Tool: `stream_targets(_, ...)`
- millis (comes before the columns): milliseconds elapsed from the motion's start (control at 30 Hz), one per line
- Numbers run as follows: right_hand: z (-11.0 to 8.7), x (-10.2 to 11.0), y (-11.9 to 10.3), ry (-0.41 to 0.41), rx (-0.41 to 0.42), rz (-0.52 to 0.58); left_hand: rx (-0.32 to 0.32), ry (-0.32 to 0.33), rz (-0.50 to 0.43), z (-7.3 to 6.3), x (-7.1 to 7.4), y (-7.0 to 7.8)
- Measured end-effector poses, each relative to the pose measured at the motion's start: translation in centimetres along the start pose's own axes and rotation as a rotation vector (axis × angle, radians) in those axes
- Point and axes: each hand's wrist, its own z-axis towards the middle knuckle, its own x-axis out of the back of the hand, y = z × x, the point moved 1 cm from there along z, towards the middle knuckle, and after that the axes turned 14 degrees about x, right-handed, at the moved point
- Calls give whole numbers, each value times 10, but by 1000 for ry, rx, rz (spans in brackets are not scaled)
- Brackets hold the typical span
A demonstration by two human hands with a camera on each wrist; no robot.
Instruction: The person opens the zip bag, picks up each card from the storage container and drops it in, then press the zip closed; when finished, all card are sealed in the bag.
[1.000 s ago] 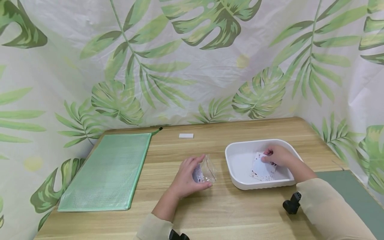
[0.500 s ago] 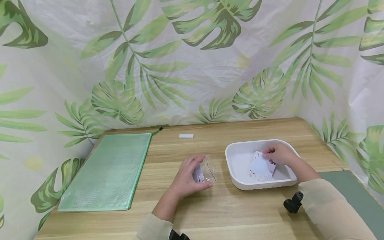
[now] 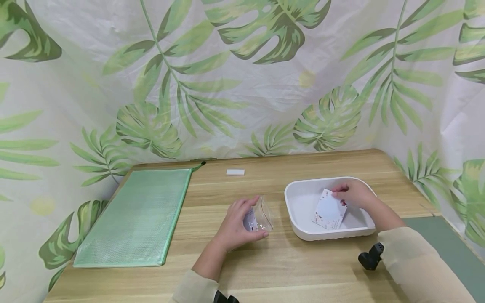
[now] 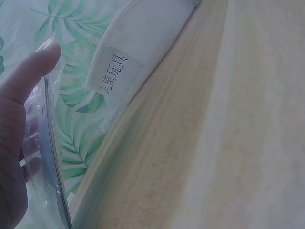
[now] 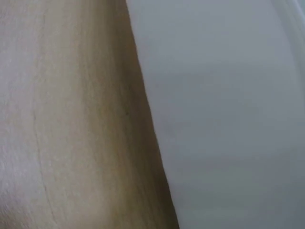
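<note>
My left hand point(image 3: 235, 227) holds a clear zip bag point(image 3: 266, 215) above the wooden table, thumb below and fingers on top, with printed paper inside. The left wrist view shows the bag's zip edge point(image 4: 51, 138) beside the fingers. Inside the white plastic bin point(image 3: 301, 232), my right hand point(image 3: 355, 194) pinches the upper edge of a white card point(image 3: 330, 210) with a small printed pattern round its border. That card leans at a slant within the bin. In the right wrist view only the bin's wall point(image 5: 224, 119) and the table appear; the hand is out of frame there.
A green mesh zip pouch point(image 3: 136, 219) lies flat at the left. Toward the back sits a small white block point(image 3: 235, 172). A label with dark characters point(image 4: 114, 71) is on the bin's side. At the right edge lies a grey-green mat point(image 3: 443, 235).
My right hand has shifted slightly, and the white card has risen a little and tilted in the bin, showing more of its face. The left hand and bag have stayed put.
</note>
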Motion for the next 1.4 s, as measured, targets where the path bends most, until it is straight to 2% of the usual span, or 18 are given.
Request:
stream_targets(133,-2,5,-1,5,7,41,-2,1,0,0,0,1)
stream_targets(333,-8,15,-7,1,109,96,-6,1,-6,0,0,1)
stream_targets(500,-15,22,-17,8,132,146,-1,-4,-10,0,0,1)
stream_targets(667,-23,19,-28,81,133,169,7,-7,-7,0,0,1)
stream_targets(833,-31,11,-42,249,132,192,16,-5,-12,0,0,1)
stream_targets(967,-37,-1,-57,396,140,297,24,-7,-11,0,0,0)
stream_targets(1067,-40,-13,-71,463,137,384,27,-8,-4,0,0,1)
stream_targets(1200,-43,-31,-90,499,141,481,15,3,6,0,0,1)
stream_targets(1400,-44,-55,-108,492,96,591,1,12,11,2,0,0)
